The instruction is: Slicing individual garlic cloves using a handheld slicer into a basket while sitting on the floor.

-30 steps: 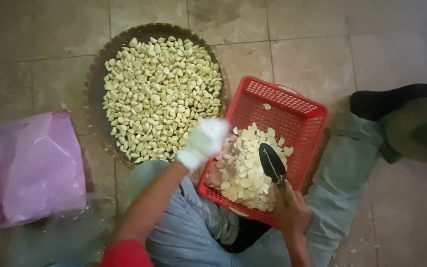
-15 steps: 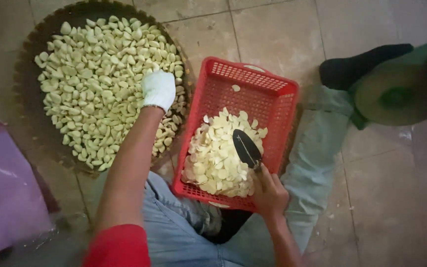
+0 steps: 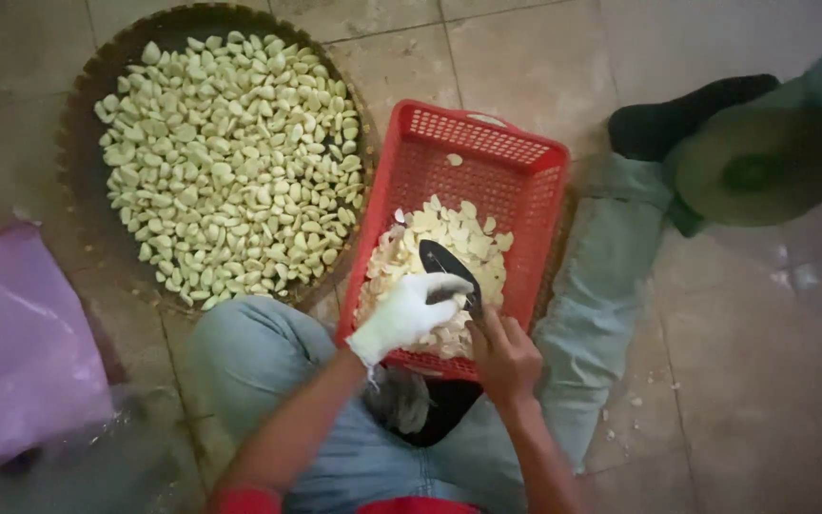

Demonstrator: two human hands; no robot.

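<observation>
**Dark blade held over the red basket, both hands on it**

The dark blade [image 3: 449, 266] is held over the pile of pale peeled cloves [image 3: 435, 276] in the red plastic basket [image 3: 525, 162], which is propped between the knees on the near side of the scene. The blade's handle end is gripped by the bare right hand [image 3: 504, 357], fingers curled shut around it, at the basket's near rim. The blade sticks out toward the far side from that hand, so it sits just beyond the knuckles. The white-gloved left hand [image 3: 406, 314] is laid in from the left with its fingers stretched out and touching the blade's side; whether a clove is pinched there can't be told.

A big round woven tray [image 3: 78, 162] full of greenish-white cloves is seen to the far left, just beside the basket. A pink plastic bag [image 3: 11, 343] is slumped on the tiled floor at the near left. A green round hat-like thing [image 3: 753, 162] is seen at the far right.
</observation>
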